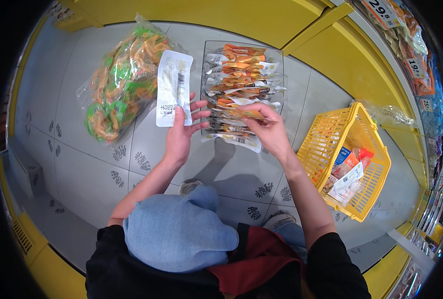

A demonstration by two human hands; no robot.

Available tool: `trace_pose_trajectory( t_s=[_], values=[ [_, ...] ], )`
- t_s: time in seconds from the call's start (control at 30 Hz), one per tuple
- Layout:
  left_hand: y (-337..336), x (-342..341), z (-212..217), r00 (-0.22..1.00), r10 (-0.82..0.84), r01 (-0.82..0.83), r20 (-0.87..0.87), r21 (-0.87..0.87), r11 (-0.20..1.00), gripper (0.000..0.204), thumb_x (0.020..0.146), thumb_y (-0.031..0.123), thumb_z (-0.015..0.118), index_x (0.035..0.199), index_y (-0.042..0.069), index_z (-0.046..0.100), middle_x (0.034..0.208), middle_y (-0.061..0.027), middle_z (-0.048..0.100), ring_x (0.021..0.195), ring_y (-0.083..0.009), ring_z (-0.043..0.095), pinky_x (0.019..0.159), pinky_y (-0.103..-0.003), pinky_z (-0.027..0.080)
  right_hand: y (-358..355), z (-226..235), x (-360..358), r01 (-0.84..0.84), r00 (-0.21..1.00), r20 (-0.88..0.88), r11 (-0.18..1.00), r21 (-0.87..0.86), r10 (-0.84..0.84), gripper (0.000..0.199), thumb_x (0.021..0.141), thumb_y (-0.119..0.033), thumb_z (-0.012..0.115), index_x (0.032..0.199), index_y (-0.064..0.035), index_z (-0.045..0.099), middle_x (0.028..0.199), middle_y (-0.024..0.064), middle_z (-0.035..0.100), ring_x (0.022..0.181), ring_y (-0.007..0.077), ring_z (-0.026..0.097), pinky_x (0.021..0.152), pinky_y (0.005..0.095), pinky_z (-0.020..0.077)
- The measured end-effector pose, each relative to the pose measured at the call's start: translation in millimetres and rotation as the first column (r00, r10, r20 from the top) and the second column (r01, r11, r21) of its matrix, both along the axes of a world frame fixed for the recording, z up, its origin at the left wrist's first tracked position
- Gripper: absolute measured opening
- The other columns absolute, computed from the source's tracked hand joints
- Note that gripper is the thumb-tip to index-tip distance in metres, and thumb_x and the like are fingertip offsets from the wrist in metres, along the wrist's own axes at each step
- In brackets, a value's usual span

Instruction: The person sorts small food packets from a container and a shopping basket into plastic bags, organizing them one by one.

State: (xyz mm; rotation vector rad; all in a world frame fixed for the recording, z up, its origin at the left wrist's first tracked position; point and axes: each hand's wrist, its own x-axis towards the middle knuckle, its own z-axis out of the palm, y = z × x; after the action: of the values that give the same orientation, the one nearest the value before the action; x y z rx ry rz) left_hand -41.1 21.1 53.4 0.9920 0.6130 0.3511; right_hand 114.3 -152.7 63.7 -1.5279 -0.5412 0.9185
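My left hand (pixel 182 132) holds a white flat snack packet (pixel 174 84) by its lower end. The thumb lies over the packet's printed face, and the other fingers stretch out to the right. My right hand (pixel 269 130) pinches an orange snack packet (pixel 252 114) at the row in the clear plastic box (pixel 283 65). Several orange-and-white packets (pixel 241 74) stand on edge in that box, packed one behind another. Just left of the white packet lies a large clear bag (pixel 124 82) of green and orange wrapped snacks.
A yellow basket (pixel 376 169) with mixed packets stands on the tiled floor (pixel 226 169) to the right. Yellow shelf bases (pixel 221 20) run along the far side. Shelves with hanging goods and price tags (pixel 415 69) rise at the right.
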Motion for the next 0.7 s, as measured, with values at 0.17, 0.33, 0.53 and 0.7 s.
trace_pose_trajectory(
  t_s=[0.17,0.33,0.53,0.7],
  values=[
    [-4.9,-0.4,-10.2,0.992,-0.129,0.129,-0.003,0.008,0.992,0.058,0.106,0.046,0.025,0.146,0.005,0.033,0.137,-0.0141,0.053,0.120,-0.0244,0.056,0.097,-0.040,0.049,-3.3,32.4,10.5,0.032,0.958,0.287,0.996,-0.079,-0.008,0.038,0.084,-0.012,0.074,0.120,-0.0072,0.060,0.113,0.0042,0.069,0.104,0.0142,0.062,0.093,0.0329,0.0466],
    [-6.2,1.9,-20.6,0.981,-0.189,0.186,0.043,0.073,0.980,0.061,0.105,0.047,0.025,0.148,0.004,0.032,0.139,-0.0146,0.052,0.125,-0.0265,0.053,0.103,-0.041,0.045,10.4,55.1,13.1,0.032,0.676,0.724,0.976,-0.217,0.139,0.027,0.083,-0.016,0.073,0.109,-0.0122,0.067,0.098,0.0064,0.071,0.095,0.0216,0.065,0.082,0.0349,0.0497],
    [7.1,0.1,-17.3,0.987,-0.159,0.157,0.014,0.091,0.983,0.063,0.105,0.048,0.023,0.148,0.003,0.031,0.139,-0.0156,0.052,0.127,-0.0266,0.052,0.104,-0.041,0.044,-15.7,45.9,30.9,0.002,0.436,0.797,0.885,-0.466,0.419,0.014,0.079,-0.010,0.072,0.092,-0.0081,0.068,0.090,0.0065,0.068,0.087,0.0276,0.065,0.074,0.0371,0.0522],
    [17.1,2.1,-15.1,0.995,-0.096,0.100,-0.026,0.248,0.964,0.059,0.106,0.044,0.023,0.148,0.004,0.032,0.138,-0.0136,0.054,0.132,-0.0219,0.046,0.104,-0.039,0.039,-1.5,14.5,10.1,-0.045,0.235,0.884,0.913,-0.406,0.404,0.014,0.076,-0.007,0.067,0.090,-0.0098,0.065,0.085,0.0038,0.065,0.084,0.0227,0.065,0.074,0.0367,0.0514]
  ],
)
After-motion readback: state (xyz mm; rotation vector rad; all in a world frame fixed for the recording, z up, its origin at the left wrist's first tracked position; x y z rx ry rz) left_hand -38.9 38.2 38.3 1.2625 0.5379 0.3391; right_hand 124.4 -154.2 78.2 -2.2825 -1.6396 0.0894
